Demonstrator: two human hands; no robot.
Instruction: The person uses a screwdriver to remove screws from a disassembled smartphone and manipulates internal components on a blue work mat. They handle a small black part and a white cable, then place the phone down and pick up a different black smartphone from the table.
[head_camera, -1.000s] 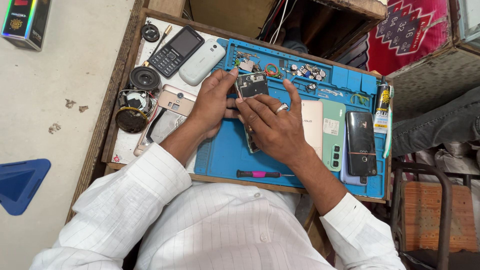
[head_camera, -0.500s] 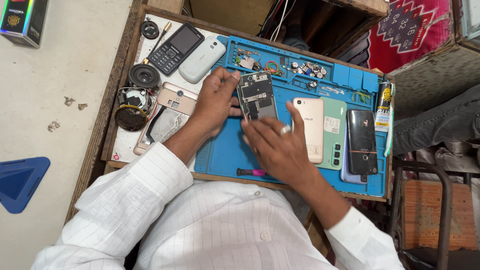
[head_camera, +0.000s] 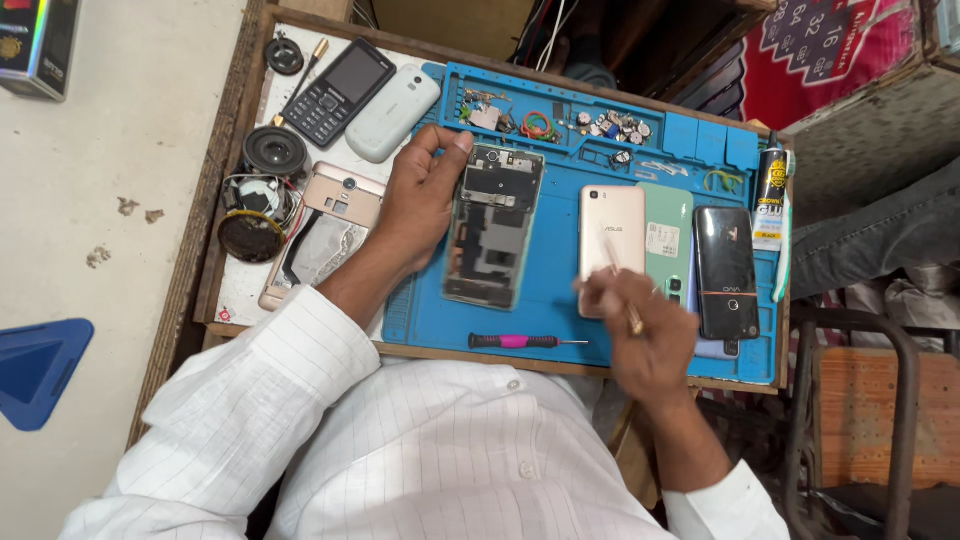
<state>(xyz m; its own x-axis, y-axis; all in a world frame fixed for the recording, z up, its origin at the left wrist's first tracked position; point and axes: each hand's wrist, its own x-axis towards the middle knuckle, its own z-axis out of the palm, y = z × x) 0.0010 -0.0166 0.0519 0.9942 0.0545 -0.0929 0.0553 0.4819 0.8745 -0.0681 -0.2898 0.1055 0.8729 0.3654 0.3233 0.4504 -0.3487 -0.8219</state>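
An opened phone (head_camera: 492, 228) with its back off, boards bare, lies upright on the blue work mat (head_camera: 560, 300). My left hand (head_camera: 418, 198) rests against its left edge, thumb hooked near the top corner. My right hand (head_camera: 642, 335) hovers at the mat's near right, over the lower end of a gold phone back (head_camera: 612, 225). Its fingers are closed on a thin pale tool (head_camera: 612, 257) whose tip points away from me. A screwdriver with a pink handle (head_camera: 520, 341) lies on the mat's near edge between my hands.
A green phone (head_camera: 668, 235) and a black phone (head_camera: 725, 270) lie right of the gold one, with a glue tube (head_camera: 770, 195) at the edge. Left of the mat are a keypad phone (head_camera: 337, 92), a white phone (head_camera: 392, 98), a speaker (head_camera: 274, 150) and a rose-gold phone (head_camera: 335, 225). Small parts (head_camera: 605, 125) fill the mat's far compartments.
My right hand has left the opened phone and drawn back to the right and toward me. The phone now lies uncovered, and my left hand stays at its left edge.
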